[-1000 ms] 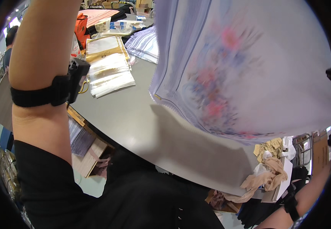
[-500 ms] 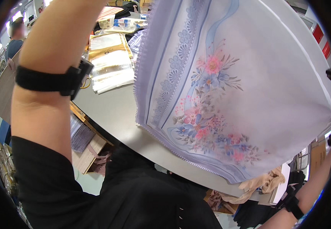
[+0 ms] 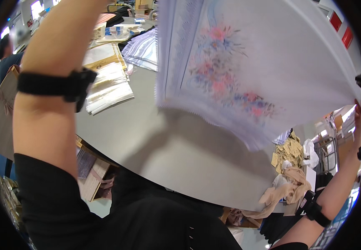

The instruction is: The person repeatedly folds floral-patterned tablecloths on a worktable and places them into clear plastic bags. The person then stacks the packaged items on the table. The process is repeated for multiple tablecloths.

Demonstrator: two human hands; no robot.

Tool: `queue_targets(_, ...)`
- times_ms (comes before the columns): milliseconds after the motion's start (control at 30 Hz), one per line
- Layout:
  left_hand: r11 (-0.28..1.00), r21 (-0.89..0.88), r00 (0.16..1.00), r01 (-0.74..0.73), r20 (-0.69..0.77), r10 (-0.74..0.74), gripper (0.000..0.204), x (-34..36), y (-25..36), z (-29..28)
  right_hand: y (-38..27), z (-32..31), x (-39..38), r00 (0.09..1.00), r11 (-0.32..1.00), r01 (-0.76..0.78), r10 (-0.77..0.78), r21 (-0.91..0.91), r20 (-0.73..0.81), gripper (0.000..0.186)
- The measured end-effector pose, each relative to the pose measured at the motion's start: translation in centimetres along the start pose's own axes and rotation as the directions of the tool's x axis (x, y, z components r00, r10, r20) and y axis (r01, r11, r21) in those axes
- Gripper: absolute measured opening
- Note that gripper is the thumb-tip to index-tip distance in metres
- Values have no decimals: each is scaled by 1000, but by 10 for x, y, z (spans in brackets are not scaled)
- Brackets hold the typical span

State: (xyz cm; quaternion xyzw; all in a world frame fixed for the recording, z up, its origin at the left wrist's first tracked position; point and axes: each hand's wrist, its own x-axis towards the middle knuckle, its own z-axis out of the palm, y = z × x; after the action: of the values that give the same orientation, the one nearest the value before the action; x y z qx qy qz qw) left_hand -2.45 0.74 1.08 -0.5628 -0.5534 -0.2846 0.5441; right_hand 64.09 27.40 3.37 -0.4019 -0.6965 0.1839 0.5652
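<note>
A thin floral handkerchief (image 3: 234,75), white with a lavender scalloped border and pink and blue flowers, is spread in the air above the grey table (image 3: 180,154). Its lower edge is blurred, and its upper part runs out of the picture. At the far right, one corner draws together into my right hand (image 3: 358,109). Only a sliver of that hand shows, its fingers closed on the cloth. My left arm, with a black strap on it, reaches up past the top edge, so the left hand is out of sight.
Clear plastic sleeves (image 3: 109,87) lie at the table's left, near folded lavender-striped cloths (image 3: 143,50). On the right are a heap of small tan tags (image 3: 288,152) and crumpled beige fabric (image 3: 291,183). Below the left edge stands an open wooden drawer (image 3: 95,179). Another person (image 3: 7,56) is far left.
The handkerchief has risen and swung away from me, baring more of the table and the tag heap. My right forearm has moved up, and part of the right hand has come into sight.
</note>
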Motion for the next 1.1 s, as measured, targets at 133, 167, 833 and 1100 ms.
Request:
queue_targets(133, 996, 42, 996, -76, -47, 78, 12, -33, 11, -66, -33, -11, -99, 981, 989, 115, -127, -92, -148, 32)
queue_targets(167, 998, 6, 994, -68, -81, 68, 11, -52, 14, -76, -32, -10, -130, 976, 974, 144, -169, -178, -135, 33)
queue_targets(833, 249, -402, 471, 881, 798, -376, 13, -411, 174, -190, 57, 24, -482, 749, 927, -289, 375, -239, 546, 21)
queue_targets(1100, 387, -100, 283, 917, 847, -451, 28, -405, 177, -40, 174, 113, -459, 830, 852, -512, 523, -108, 192, 22)
